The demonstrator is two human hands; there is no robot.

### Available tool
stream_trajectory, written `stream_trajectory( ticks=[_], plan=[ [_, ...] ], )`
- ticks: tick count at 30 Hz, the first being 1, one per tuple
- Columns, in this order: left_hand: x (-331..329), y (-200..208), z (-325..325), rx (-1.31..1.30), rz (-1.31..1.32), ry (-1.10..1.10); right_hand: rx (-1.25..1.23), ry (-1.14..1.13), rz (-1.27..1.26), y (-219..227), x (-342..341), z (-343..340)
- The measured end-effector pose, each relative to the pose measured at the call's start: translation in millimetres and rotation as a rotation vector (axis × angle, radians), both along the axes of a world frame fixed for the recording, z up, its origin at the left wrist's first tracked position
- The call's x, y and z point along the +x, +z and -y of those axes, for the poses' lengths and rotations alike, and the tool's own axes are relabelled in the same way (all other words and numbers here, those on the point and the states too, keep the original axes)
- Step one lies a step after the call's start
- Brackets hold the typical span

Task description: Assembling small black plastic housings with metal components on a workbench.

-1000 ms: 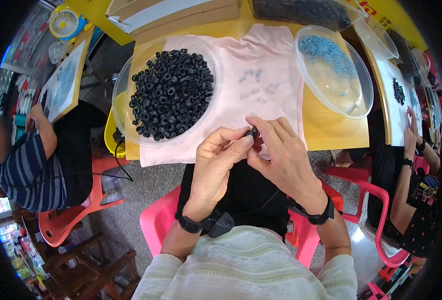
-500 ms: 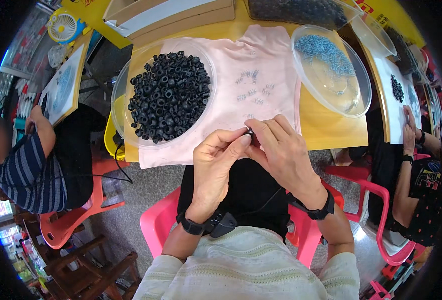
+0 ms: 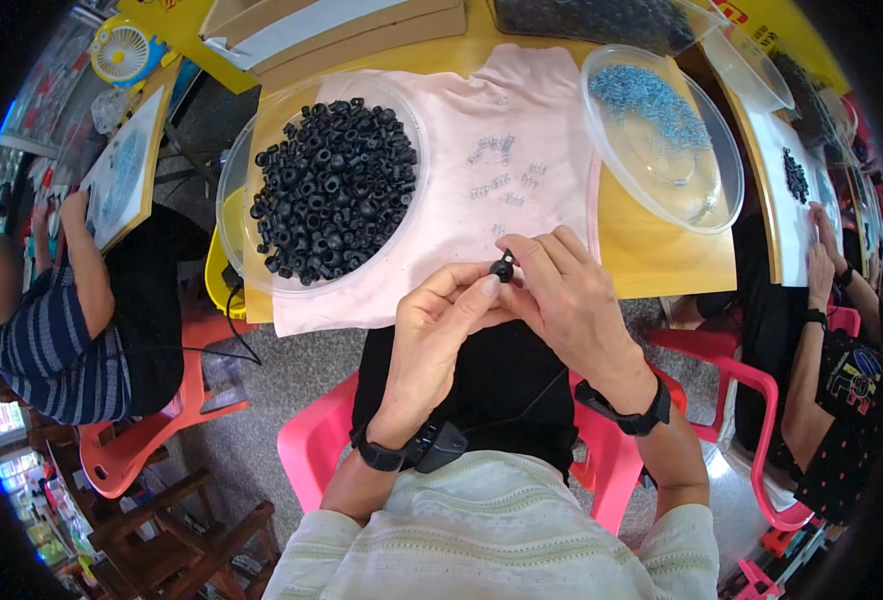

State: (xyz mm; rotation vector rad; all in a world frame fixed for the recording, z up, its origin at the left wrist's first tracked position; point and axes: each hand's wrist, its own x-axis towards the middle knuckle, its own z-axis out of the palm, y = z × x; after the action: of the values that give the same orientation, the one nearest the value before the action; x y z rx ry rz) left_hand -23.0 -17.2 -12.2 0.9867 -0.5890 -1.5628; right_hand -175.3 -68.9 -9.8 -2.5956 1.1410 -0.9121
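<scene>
Both my hands meet over the near edge of the pink cloth. My left hand pinches a small round black part between thumb and forefinger. From the other side, my right hand closes its fingertips on the top of the same part, where a small dark loop or prong sticks up. Left of my hands stands a wide clear bowl heaped with similar black parts. Small silvery pieces lie in little groups on the cloth beyond my fingers.
At the right, a clear bowl holds small blue-silver pieces. A cardboard box and a clear tub of dark parts line the far side. People sit at tables on either side, near a striped shirt and a pink chair.
The black part has turned and shows more between my fingertips, with its upper end now visible. My right fingers have lifted slightly off it. The co-worker's arm at left has reached farther over their table.
</scene>
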Motion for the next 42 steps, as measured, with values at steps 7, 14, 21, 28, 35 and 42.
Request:
stream_trajectory(
  ticks=[7, 14, 21, 28, 35, 42],
  plan=[
    [4.2, -6.7, 5.4, -0.044, 0.008, -0.053, 0.027, 0.041, -0.023, 3.6, -0.8, 1.8],
    [6.1, -18.5, 2.8, -0.021, 0.064, -0.056, 0.061, 0.038, -0.034, -7.2, -0.3, -7.5],
    [8.4, -18.9, 0.6, -0.044, 0.115, -0.096, 0.062, -0.041, -0.081, -12.3, 5.6, -24.8],
    [5.3, -4.0, 4.1, -0.108, -0.089, -0.083, 0.096, -0.053, 0.087, 5.9, 1.9, -3.0],
    [26.9, 25.7, -1.5, -0.159, 0.257, 0.092, -0.137, -0.139, 0.054, 79.7, -10.8, 44.9],
    [82.1, 42.1, 12.7, -0.183, 0.545, 0.412, -0.262, -0.363, 0.007, 146.5, -38.8, 168.6]
  ],
)
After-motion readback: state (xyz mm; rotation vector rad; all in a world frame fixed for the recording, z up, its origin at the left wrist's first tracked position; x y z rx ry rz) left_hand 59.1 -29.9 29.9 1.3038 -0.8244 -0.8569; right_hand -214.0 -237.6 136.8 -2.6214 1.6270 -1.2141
